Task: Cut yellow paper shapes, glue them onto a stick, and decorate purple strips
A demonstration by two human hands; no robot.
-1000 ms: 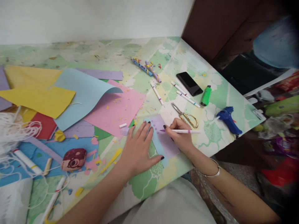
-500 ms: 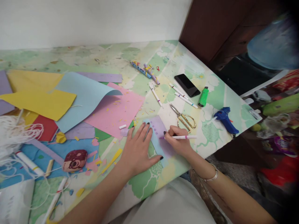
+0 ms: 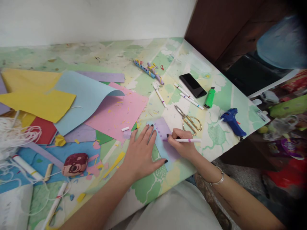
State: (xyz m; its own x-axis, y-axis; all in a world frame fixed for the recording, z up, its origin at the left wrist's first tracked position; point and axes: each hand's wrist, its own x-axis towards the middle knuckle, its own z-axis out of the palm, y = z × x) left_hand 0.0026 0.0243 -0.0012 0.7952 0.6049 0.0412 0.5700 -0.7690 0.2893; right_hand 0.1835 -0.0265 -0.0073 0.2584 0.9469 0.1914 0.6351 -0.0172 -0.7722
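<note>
Fingers spread, my left hand (image 3: 141, 151) lies flat against the left edge of a light blue and purple paper piece (image 3: 165, 150). A column of small purple circles runs down from the upper part of that piece. My right hand (image 3: 183, 143) is closed round a white marker (image 3: 192, 140) with a purple band, its tip down at the paper below the circles. Gold-handled scissors (image 3: 190, 123) lie just beyond my right hand. A white marker cap (image 3: 125, 129) rests on the table past my left fingertips.
Coloured sheets, including a curled light blue sheet (image 3: 81, 99) and a pink sheet (image 3: 115, 118), cover the left. White string (image 3: 19, 134) and a dark red case (image 3: 75, 164) lie nearer. At right are a phone (image 3: 193, 85), green cutter (image 3: 209, 97) and blue glue gun (image 3: 232, 121).
The camera view has shifted slightly. My right hand and the marker tip have moved a little along the paper, while my left hand stays flat on it.
</note>
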